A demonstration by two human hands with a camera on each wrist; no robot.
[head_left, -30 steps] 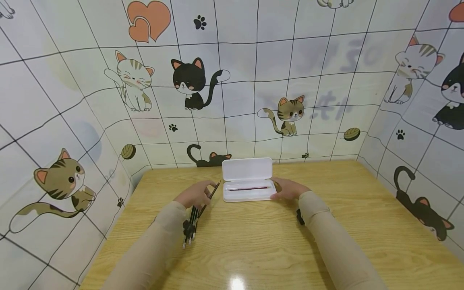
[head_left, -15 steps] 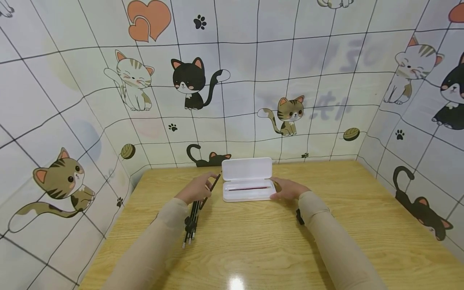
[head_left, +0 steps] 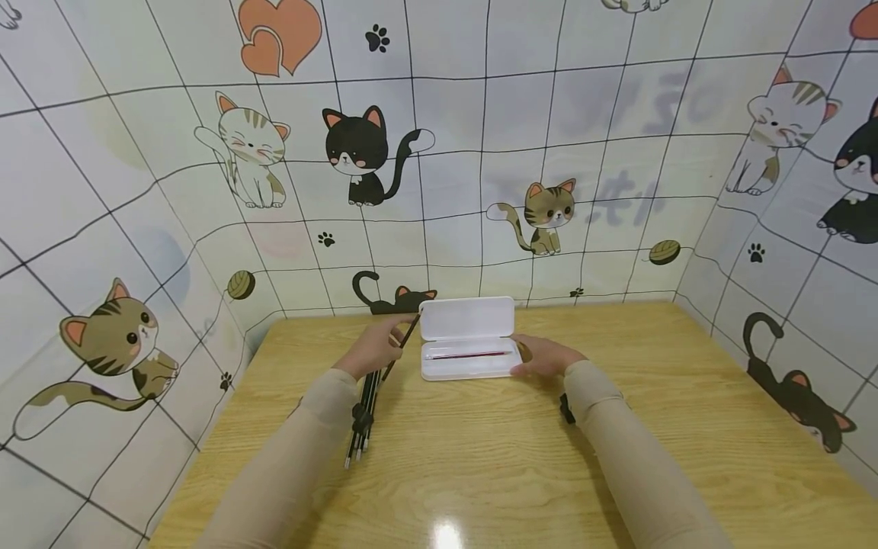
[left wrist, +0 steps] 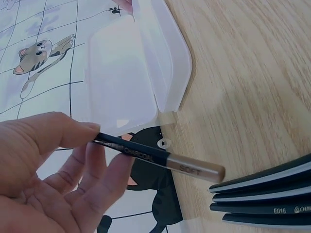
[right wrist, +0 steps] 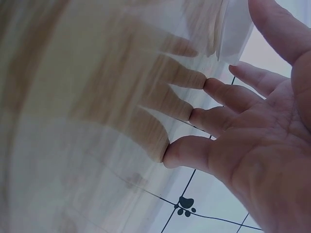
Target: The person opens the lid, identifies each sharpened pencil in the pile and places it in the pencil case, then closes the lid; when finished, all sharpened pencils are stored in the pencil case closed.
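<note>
My left hand [head_left: 371,347] pinches a charcoal pencil [left wrist: 146,153] between thumb and fingers. The pencil is dark with a brown end marked SOFT, and it slants up beside the case's left edge. A white pencil case [head_left: 473,374] stands with its lid [head_left: 466,319] raised. Inside lies one thin reddish pencil [head_left: 473,355]. At the case's right end, my right hand [head_left: 549,357] grips it, thumb at the front corner and fingers toward the back. In the right wrist view, several fingertips touch the shiny tabletop. Below my left hand lie several black pencils [head_left: 357,442].
The wooden table [head_left: 480,457] ends at a wall covering [head_left: 453,175] printed with cats and grid lines. That covering also rises at the left and right sides. Dark wrist mounts show beneath both sleeves.
My left hand has moved forward, away from the black pencils, carrying the charcoal pencil nearer the raised lid's left edge. The right hand and the case have stayed in place.
</note>
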